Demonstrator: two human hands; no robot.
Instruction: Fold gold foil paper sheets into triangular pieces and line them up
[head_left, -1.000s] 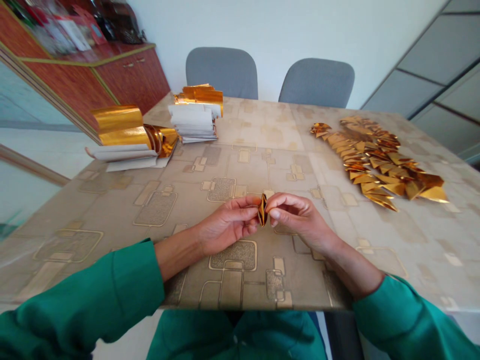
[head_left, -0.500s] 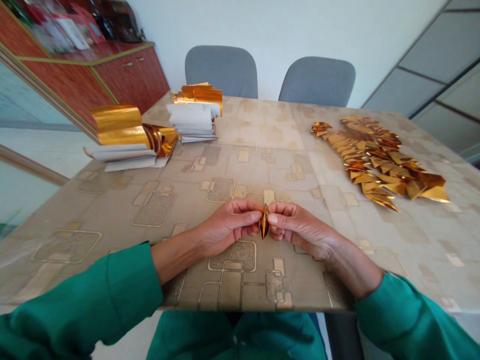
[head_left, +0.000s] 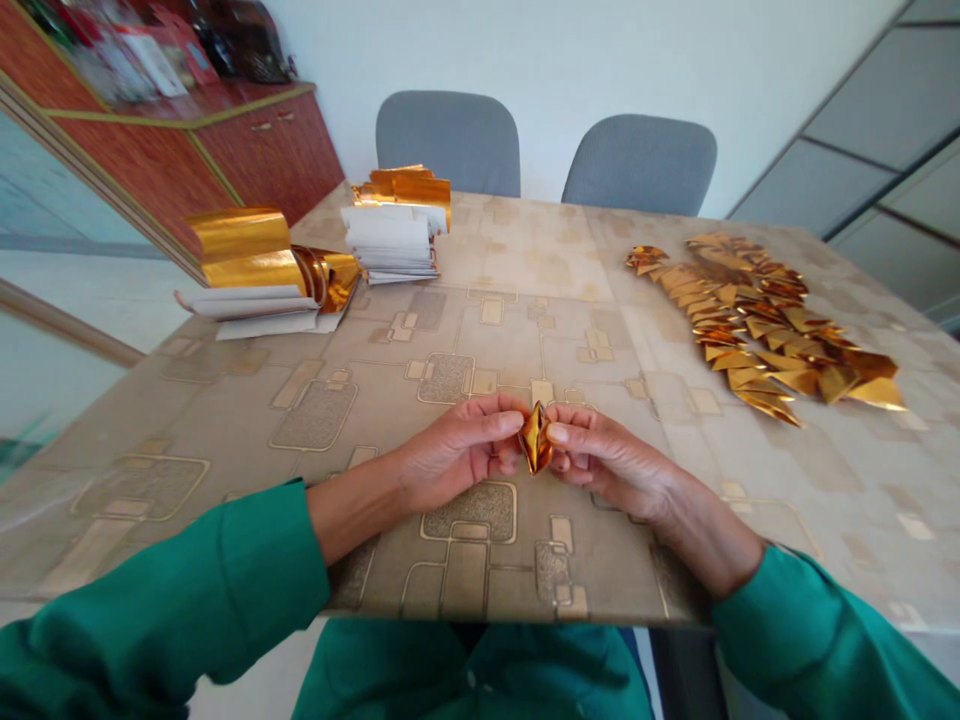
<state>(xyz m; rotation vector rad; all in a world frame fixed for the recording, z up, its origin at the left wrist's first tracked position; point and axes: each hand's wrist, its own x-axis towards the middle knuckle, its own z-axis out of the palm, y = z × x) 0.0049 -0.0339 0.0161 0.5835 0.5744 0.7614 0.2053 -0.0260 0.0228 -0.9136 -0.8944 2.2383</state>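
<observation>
A small piece of folded gold foil paper [head_left: 535, 440], pointed at top and bottom, is held upright above the near part of the table. My left hand [head_left: 469, 445] pinches its left side between thumb and fingers. On its right side, my right hand [head_left: 600, 450] grips it the same way. A dark crease runs down the middle of the fold, and its outer sides are partly hidden by my fingertips.
Many folded gold paper pieces [head_left: 772, 330] lie in overlapping rows on the right of the patterned table [head_left: 390, 420]. Gold-and-white paper sheets [head_left: 259, 300] and another paper stack [head_left: 394, 240] sit at back left. Two grey chairs [head_left: 450, 145] stand behind.
The folded gold paper has spread from a narrow sliver into a wider diamond shape. My hands have moved slightly apart, both still pinching it.
</observation>
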